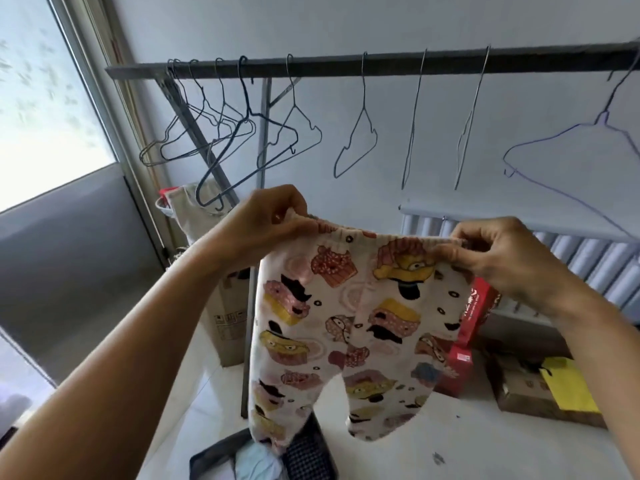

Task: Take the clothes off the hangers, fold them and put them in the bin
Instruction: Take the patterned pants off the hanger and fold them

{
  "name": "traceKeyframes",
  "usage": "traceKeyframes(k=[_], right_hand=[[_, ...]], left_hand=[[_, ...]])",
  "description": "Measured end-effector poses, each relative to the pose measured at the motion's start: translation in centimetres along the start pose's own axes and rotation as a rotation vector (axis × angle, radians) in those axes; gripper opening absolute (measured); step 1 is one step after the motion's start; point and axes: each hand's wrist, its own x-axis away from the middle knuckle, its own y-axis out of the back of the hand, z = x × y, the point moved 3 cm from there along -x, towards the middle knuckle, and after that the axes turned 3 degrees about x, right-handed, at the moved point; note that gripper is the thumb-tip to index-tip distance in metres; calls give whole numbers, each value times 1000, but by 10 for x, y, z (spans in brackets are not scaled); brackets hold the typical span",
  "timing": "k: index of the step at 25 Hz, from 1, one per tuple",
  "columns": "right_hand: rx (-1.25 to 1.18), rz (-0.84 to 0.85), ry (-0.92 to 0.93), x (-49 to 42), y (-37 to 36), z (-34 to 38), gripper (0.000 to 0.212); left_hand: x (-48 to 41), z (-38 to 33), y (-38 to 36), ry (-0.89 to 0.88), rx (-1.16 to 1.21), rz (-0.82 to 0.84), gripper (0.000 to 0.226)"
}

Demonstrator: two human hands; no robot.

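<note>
Both hands, left (268, 221) and right (498, 256), pinch the waistband of the printed pants (346, 323), held below the rail (346, 65). Hangers (356, 140) all bare; folding pending, bin (298, 455) beneath partly filled.

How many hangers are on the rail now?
10 hangers: six bunched at the rail's left end, three spaced along the middle, one purple at the right. All empty. The bunch overlaps, so one may be hidden.

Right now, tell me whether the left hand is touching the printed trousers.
Touching. The head view shows the left hand pinching one end of the waistband of the printed trousers, fingers curled over the elastic edge.
</note>
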Motion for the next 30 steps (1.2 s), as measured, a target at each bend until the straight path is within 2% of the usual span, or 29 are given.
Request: traceKeyframes(k=[2,3,5,8,10,11,13,16,19,21,24,26,30], right_hand=[[-142,4,-43,-6,-6,-1,47],[-92,45,-63,-7,-14,-4,47],[141,28,-81,-9,-28,-19,41],[37,-117,-57,-7,-32,-25,38],[-40,-173,-11,-5,-29,-17,26],[-69,-180,-7,-5,-28,-14,17],[-70,-149,-64,-7,-29,-12,21],[-34,-74,-121,-9,-28,-14,3],[-161,-58,-119,-5,-31,-3,5],[-202,-57,-87,-3,-37,7,5],[-167,-28,1,4,-49,22,6],[-126,2,35,8,-52,27,8],[-86,-14,39,9,-53,21,14]], left_hand=[[0,9,5,89,182,55,31],[2,14,2,141,170,136,40],[5,31,-4,180,-54,195,54],[3,45,-13,124,-55,61,30],[4,42,-17,87,-16,37,19],[7,40,-19,86,-18,54,17],[12,40,-21,106,-69,90,25],[18,39,-21,108,-195,84,27],[24,31,-18,159,-286,49,24],[34,25,-26,204,-282,42,36],[52,14,-66,231,-137,33,62],[51,15,-88,218,-154,53,55],[33,22,-81,294,-264,71,23]])
